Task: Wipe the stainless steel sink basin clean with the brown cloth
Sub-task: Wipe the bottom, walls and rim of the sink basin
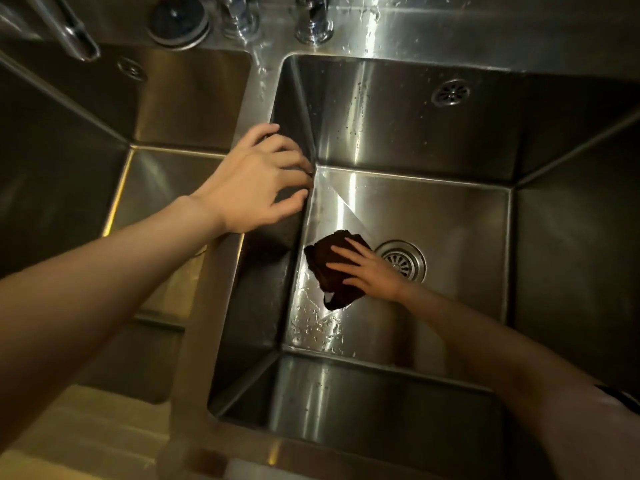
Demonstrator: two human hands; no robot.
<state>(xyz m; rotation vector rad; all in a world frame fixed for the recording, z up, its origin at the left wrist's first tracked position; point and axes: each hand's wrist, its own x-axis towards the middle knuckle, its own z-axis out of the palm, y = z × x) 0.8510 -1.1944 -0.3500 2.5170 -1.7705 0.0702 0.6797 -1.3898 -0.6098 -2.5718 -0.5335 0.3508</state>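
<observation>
Fingers of the right hand [372, 271] press flat on the crumpled brown cloth [332, 271] beside the round ribbed drain [403, 259]; left hand [258, 181] fingers splay wide on the brushed steel basin [433, 209] rim.

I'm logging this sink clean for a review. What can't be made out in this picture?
All in the head view:
- Basin floor beneath the brown cloth and right hand: covered by both.
- Drain strainer, near-left part: hidden by the right hand.
- Taps: spouts cut off by the top edge.
- Divider top under the left hand: covered.
</observation>
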